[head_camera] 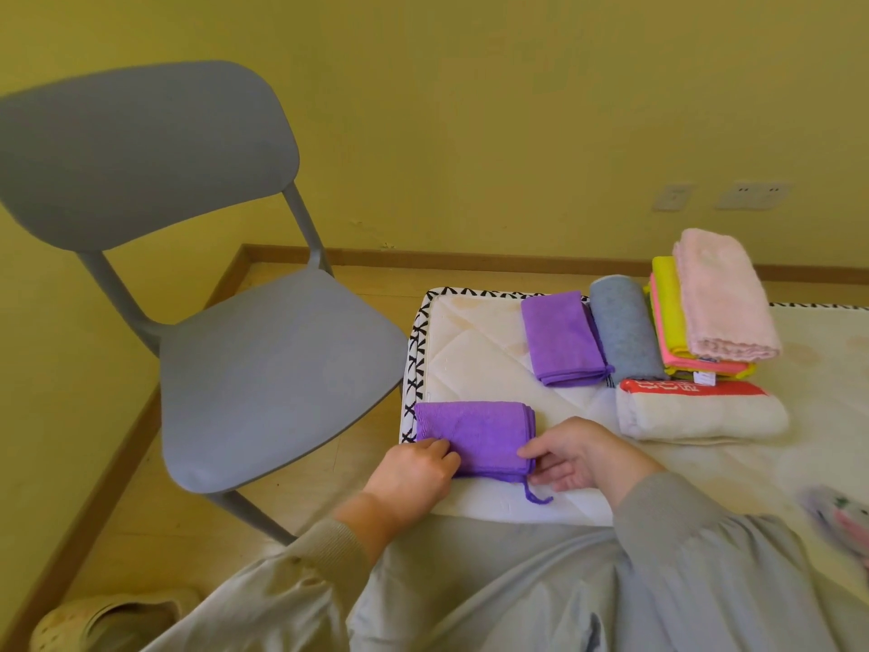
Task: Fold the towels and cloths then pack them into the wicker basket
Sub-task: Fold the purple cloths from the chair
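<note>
A folded purple cloth (475, 435) lies on the near left corner of the white quilted mat (475, 341). My left hand (414, 472) pinches its near left edge. My right hand (571, 456) pinches its near right corner, where a purple loop hangs down. Farther back lie a second folded purple cloth (562, 338), a rolled grey cloth (623, 329), a stack of yellow and pink cloths (670, 322) topped by a pale pink towel (724, 298), and a folded white towel with a red band (700, 416). No wicker basket is in view.
A grey plastic chair (263, 369) stands on the wooden floor just left of the mat. A beige slipper (103, 618) lies at the bottom left. A patterned cloth (841, 515) shows at the right edge. Yellow wall with sockets (752, 195) behind.
</note>
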`<state>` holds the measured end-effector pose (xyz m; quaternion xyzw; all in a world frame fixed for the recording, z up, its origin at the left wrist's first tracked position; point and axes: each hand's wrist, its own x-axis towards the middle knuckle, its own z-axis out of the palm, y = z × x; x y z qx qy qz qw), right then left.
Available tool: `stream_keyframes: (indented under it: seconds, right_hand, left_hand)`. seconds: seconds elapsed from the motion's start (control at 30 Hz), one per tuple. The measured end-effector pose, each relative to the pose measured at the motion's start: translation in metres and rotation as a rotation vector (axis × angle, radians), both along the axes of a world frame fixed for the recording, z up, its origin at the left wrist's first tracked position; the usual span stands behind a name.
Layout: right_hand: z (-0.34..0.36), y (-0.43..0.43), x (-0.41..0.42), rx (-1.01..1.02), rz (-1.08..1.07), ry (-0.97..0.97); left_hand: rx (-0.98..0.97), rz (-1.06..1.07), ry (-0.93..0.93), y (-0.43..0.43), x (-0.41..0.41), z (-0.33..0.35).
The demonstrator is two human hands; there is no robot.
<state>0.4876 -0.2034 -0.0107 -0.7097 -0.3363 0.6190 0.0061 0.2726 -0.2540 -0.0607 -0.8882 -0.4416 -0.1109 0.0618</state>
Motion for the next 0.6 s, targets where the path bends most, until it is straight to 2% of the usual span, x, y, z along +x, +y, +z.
stream_keyframes:
  seconds: [0.13, 0.33, 0.43, 0.5, 0.6]
  right_hand:
    - [-0.001, -0.003, -0.002, -0.025, -0.133, 0.107]
    - [0.0, -0.007, -0.006, -0.025, -0.114, 0.091]
    - [0.003, -0.004, -0.011, 0.201, -0.193, 0.112]
    - [0.005, 0.0, -0.013, 0.369, -0.155, 0.092]
    - [0.004, 0.004, -0.017, 0.492, -0.096, 0.093]
  left_hand:
    - [-0.035, 0.009, -0.014, -0.002, -0.001, 0.0]
    - [-0.085, 0.01, 0.002, -0.004, -0.002, 0.004]
    - [-0.051, 0.007, 0.017, 0.001, -0.001, 0.005]
    - [-0.005, -0.006, 0.016, 0.005, -0.002, 0.008]
    - [0.044, -0.018, 0.012, 0.006, -0.005, 0.008]
